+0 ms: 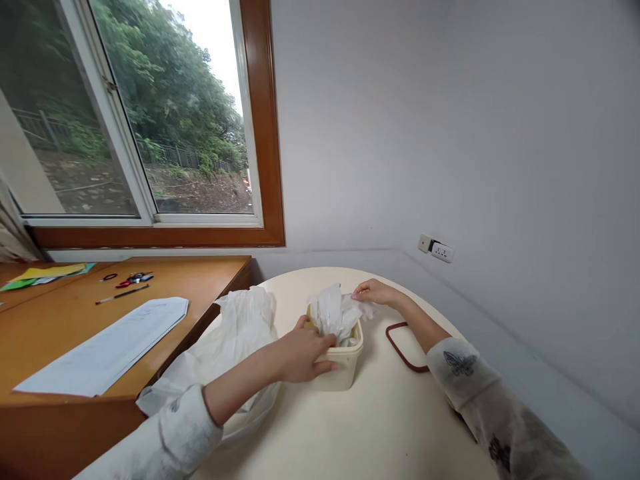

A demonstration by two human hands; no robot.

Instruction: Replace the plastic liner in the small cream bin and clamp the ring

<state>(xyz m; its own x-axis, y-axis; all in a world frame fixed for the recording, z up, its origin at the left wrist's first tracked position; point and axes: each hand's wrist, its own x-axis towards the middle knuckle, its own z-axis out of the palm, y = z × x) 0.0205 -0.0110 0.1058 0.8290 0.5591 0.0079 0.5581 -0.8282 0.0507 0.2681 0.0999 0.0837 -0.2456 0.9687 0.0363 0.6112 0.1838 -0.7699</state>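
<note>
A small cream plastic bin stands upright on the round table, with a crumpled white plastic bag bunched inside it and rising above the rim. My left hand is closed over the bin's near left rim, its thumb on the outside and some fingertips hidden inside. Behind the bin's far right side, my right hand pinches an edge of that bag, pulled out past the rim. A dark red rectangular ring lies flat on the table beneath my right forearm, which covers part of it.
Another large white plastic bag spreads over the left of the round cream table. The adjoining wooden desk holds paper sheets, a pen, scissors and coloured papers. A wall socket is at right.
</note>
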